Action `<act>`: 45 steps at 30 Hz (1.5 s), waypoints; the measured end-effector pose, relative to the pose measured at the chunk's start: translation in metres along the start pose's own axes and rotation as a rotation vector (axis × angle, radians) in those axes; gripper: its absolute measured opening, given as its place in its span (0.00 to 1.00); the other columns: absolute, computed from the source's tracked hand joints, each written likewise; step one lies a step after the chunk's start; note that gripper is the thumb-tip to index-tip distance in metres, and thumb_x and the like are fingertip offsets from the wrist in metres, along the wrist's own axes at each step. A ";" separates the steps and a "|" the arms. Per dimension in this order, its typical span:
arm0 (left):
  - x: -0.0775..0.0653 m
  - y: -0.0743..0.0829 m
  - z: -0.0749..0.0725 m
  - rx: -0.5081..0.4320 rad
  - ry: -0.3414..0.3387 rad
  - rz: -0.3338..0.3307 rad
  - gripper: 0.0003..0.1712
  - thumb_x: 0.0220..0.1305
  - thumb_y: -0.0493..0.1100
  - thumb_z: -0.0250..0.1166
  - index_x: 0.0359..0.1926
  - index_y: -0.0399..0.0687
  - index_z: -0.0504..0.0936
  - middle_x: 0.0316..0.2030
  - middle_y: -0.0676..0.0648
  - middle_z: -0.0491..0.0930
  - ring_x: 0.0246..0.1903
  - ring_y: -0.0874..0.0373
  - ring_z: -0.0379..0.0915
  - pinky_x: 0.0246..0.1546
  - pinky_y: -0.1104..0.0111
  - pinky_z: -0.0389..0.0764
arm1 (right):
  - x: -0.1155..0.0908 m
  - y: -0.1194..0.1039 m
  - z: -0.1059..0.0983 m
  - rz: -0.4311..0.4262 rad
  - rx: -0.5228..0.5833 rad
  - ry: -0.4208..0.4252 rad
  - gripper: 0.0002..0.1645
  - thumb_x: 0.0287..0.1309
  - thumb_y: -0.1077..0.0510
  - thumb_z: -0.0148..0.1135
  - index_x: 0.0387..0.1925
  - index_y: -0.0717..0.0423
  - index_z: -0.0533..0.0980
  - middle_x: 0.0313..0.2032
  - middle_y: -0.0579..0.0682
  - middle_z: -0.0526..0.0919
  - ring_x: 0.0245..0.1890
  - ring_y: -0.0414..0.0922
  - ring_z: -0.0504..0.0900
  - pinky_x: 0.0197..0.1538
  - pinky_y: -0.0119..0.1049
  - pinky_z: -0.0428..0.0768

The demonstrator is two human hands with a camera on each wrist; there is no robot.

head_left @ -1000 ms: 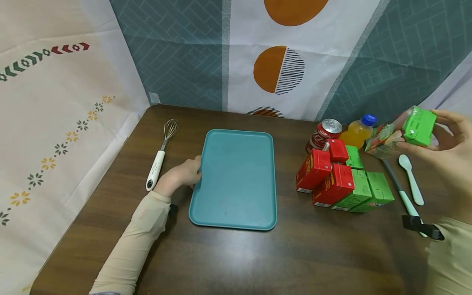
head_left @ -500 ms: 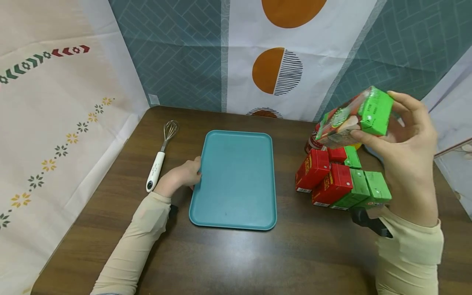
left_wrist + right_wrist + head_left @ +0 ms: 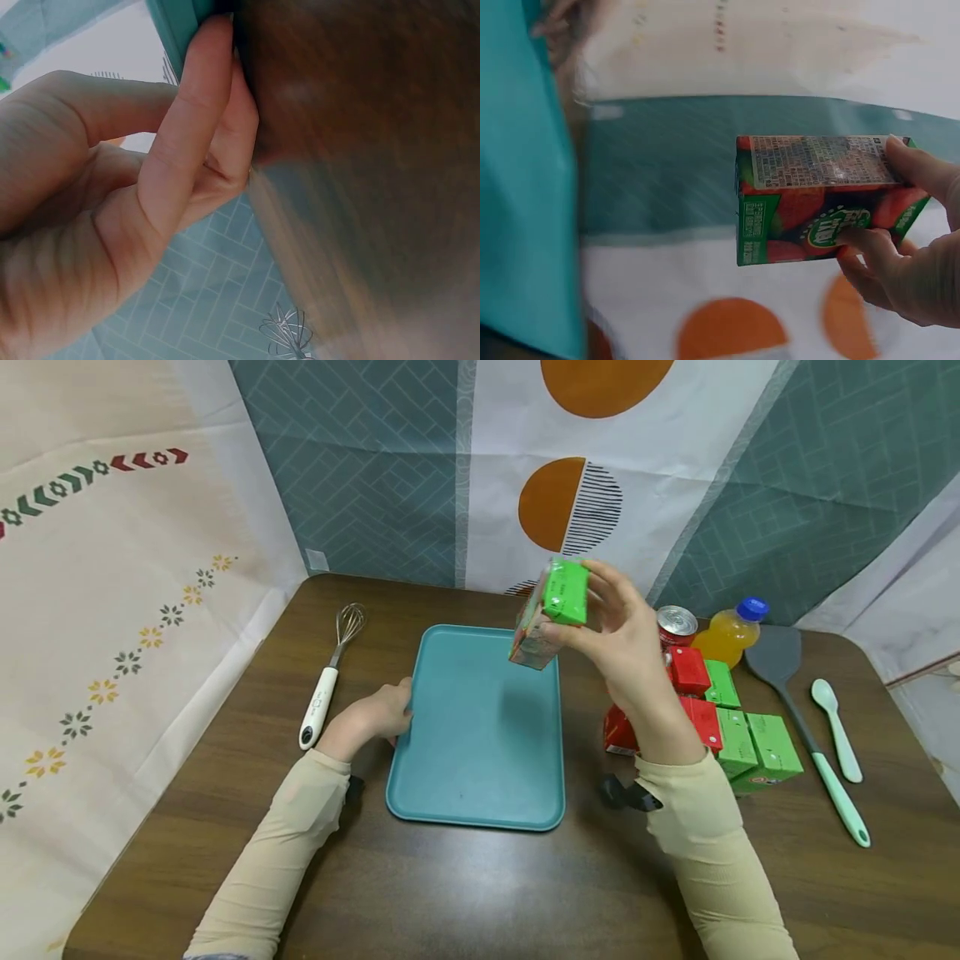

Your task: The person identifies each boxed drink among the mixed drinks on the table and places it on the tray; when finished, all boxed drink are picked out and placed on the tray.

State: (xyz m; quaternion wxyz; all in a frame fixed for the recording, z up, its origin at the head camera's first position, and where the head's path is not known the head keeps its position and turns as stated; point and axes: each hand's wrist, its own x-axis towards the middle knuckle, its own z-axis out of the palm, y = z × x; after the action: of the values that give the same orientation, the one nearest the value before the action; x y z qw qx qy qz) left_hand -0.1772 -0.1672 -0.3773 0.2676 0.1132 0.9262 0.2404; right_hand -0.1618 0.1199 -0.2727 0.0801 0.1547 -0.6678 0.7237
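My right hand (image 3: 626,635) holds a green-topped juice box (image 3: 566,592) in the air above the far right part of a teal tray (image 3: 480,735). In the right wrist view, thumb and fingers grip one end of the juice box (image 3: 802,202), whose sides show red fruit and a printed label. At the tray's left edge, my left hand (image 3: 382,710) pinches the rim. The left wrist view shows the fingers (image 3: 191,112) at the teal rim; part of the grip is hidden there. A soft shadow falls on the tray under the box.
Right of the tray stand red cartons (image 3: 688,670) and green cartons (image 3: 772,747), partly behind my right arm. Behind them are a soda can (image 3: 677,622) and an orange juice bottle (image 3: 727,635). A spatula (image 3: 813,739) and spoon (image 3: 838,731) lie far right; a whisk (image 3: 322,693) lies left.
My right hand has carried the juice box leftward from the far right, past the cartons, to above the tray. The left hand and tray have stayed in place.
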 end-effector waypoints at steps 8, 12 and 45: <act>0.000 0.002 -0.001 0.009 0.010 0.012 0.31 0.67 0.31 0.46 0.65 0.22 0.45 0.39 0.25 0.75 0.17 0.54 0.78 0.21 0.66 0.79 | 0.026 0.066 0.042 0.161 -0.257 -0.074 0.43 0.43 0.63 0.73 0.63 0.50 0.65 0.57 0.50 0.74 0.56 0.46 0.73 0.54 0.41 0.75; 0.000 0.004 0.001 0.001 0.001 0.003 0.31 0.67 0.31 0.46 0.66 0.23 0.45 0.39 0.26 0.75 0.17 0.54 0.78 0.20 0.66 0.79 | 0.032 0.090 0.058 0.218 -0.274 -0.120 0.44 0.44 0.63 0.73 0.63 0.51 0.63 0.58 0.51 0.73 0.59 0.46 0.71 0.54 0.38 0.74; 0.000 0.006 -0.001 0.065 -0.015 -0.018 0.36 0.68 0.32 0.46 0.67 0.21 0.37 0.25 0.37 0.76 0.16 0.54 0.76 0.18 0.69 0.75 | 0.060 0.113 0.088 0.375 -0.489 -0.312 0.57 0.52 0.48 0.67 0.73 0.40 0.41 0.71 0.49 0.49 0.70 0.48 0.52 0.65 0.44 0.62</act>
State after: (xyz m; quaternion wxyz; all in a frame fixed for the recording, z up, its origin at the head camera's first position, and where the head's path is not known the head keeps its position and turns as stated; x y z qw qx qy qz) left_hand -0.1771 -0.1625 -0.3729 0.2727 0.1156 0.9325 0.2069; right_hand -0.2440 0.0168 -0.3541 -0.1227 0.1141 -0.8425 0.5120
